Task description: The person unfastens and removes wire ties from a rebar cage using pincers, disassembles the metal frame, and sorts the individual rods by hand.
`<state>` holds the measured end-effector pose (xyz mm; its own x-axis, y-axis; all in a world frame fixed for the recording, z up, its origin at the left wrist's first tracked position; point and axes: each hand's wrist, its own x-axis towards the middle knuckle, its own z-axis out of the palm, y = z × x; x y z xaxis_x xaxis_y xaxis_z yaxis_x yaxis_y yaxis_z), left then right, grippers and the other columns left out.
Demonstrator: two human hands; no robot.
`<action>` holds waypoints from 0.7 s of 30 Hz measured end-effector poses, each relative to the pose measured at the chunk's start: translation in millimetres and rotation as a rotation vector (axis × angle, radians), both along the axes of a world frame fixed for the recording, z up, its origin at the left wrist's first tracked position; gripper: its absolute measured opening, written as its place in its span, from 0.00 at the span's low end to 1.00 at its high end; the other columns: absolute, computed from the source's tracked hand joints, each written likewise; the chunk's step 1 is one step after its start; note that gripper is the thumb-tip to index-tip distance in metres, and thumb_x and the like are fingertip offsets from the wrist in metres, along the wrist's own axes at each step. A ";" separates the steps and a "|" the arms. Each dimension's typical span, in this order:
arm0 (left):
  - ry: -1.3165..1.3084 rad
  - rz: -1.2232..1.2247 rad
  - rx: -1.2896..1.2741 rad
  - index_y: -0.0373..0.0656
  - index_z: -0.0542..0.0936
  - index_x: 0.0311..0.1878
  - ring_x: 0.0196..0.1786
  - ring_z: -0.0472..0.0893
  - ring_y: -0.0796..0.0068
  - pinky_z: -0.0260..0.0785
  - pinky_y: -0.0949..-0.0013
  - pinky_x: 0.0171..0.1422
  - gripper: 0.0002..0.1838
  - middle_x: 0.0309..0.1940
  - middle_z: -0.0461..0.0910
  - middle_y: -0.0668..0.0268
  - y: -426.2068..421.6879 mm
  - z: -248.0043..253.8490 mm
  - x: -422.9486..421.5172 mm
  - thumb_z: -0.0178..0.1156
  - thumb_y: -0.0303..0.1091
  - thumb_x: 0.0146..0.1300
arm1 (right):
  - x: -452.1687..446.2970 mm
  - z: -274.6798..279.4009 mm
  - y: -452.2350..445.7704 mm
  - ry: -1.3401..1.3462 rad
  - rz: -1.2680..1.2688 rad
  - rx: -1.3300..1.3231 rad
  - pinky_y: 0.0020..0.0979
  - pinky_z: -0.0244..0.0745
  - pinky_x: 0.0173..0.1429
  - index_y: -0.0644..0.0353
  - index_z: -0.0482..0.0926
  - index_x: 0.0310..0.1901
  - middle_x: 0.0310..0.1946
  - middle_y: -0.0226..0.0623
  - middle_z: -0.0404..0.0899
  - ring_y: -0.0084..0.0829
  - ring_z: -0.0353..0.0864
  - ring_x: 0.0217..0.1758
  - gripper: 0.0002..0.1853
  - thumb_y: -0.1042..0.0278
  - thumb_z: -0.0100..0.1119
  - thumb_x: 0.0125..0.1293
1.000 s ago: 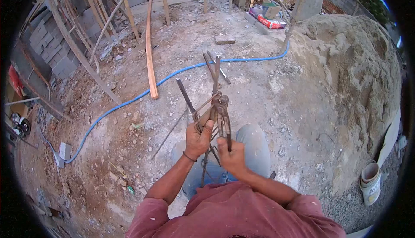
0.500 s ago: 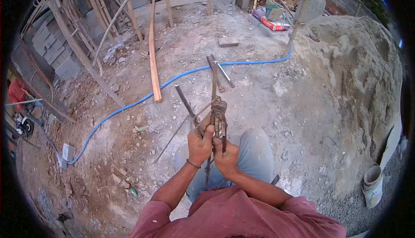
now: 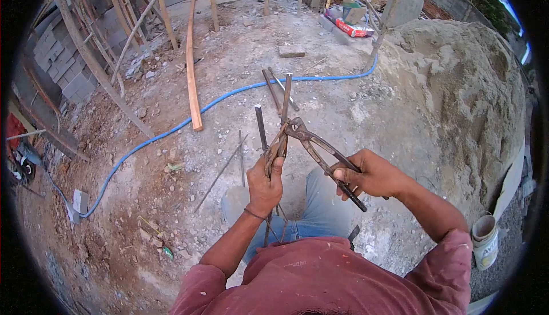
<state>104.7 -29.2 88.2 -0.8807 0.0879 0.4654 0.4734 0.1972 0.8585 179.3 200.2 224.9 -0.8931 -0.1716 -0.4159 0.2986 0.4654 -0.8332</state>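
Observation:
My left hand (image 3: 265, 184) is wrapped round a bundle of metal bars (image 3: 277, 146), in front of my knees. Two thicker bar ends stick up from it, one dark (image 3: 260, 125) and one brown (image 3: 287, 95). My right hand (image 3: 372, 173) holds the handles of rusty pincers (image 3: 323, 150), out to the right. The pincers' jaws touch the bars just above my left hand; whether they grip a wire there is too small to tell. Thin rods hang below my left hand, between my legs.
A blue hose (image 3: 229, 94) crosses the ground ahead, with loose bars (image 3: 272, 90) across it. A long wooden strip (image 3: 191, 66) lies left of them. A sand pile (image 3: 457, 86) and a white bucket (image 3: 485, 240) are on the right. Wooden poles stand at the back left.
My right hand has swung out to the right with the pincers, whose handles now point down to the right instead of toward me. My left hand still holds the bars.

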 end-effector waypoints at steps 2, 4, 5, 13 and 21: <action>0.189 0.031 0.039 0.34 0.83 0.49 0.25 0.82 0.66 0.70 0.63 0.30 0.16 0.22 0.80 0.55 4.9 -5.1 -6.6 0.59 0.40 0.74 | 2.2 19.6 1.2 -0.027 0.012 0.031 0.31 0.78 0.29 0.67 0.79 0.31 0.22 0.37 0.82 0.27 0.84 0.24 0.27 0.46 0.57 0.75; 0.050 -0.027 0.062 0.34 0.83 0.47 0.25 0.83 0.63 0.71 0.62 0.30 0.15 0.22 0.81 0.55 6.0 -2.8 -1.2 0.59 0.39 0.74 | 0.7 38.7 6.6 -0.157 0.013 0.055 0.32 0.76 0.27 0.68 0.79 0.30 0.20 0.34 0.80 0.26 0.81 0.22 0.28 0.44 0.57 0.75; -0.089 -0.083 0.076 0.34 0.83 0.45 0.26 0.85 0.61 0.72 0.62 0.30 0.14 0.21 0.81 0.55 5.8 -1.4 0.7 0.60 0.38 0.73 | 0.5 55.7 3.4 -0.130 0.006 0.287 0.37 0.76 0.25 0.67 0.80 0.31 0.20 0.38 0.81 0.31 0.83 0.21 0.26 0.47 0.57 0.75; -0.056 -0.223 -0.052 0.35 0.83 0.49 0.22 0.84 0.62 0.73 0.60 0.28 0.10 0.19 0.79 0.53 52.5 -13.2 8.9 0.61 0.28 0.68 | -9.5 159.4 -16.4 0.635 0.714 1.802 0.38 0.80 0.33 0.52 0.87 0.26 0.24 0.36 0.86 0.34 0.89 0.31 0.08 0.64 0.63 0.60; -0.042 -0.710 -0.099 0.34 0.86 0.39 0.22 0.83 0.72 0.75 0.67 0.28 0.11 0.19 0.82 0.60 61.0 3.6 64.1 0.60 0.33 0.71 | -109.7 189.5 8.9 1.384 1.308 1.561 0.43 0.77 0.31 0.52 0.85 0.21 0.22 0.35 0.84 0.42 0.86 0.29 0.08 0.60 0.63 0.52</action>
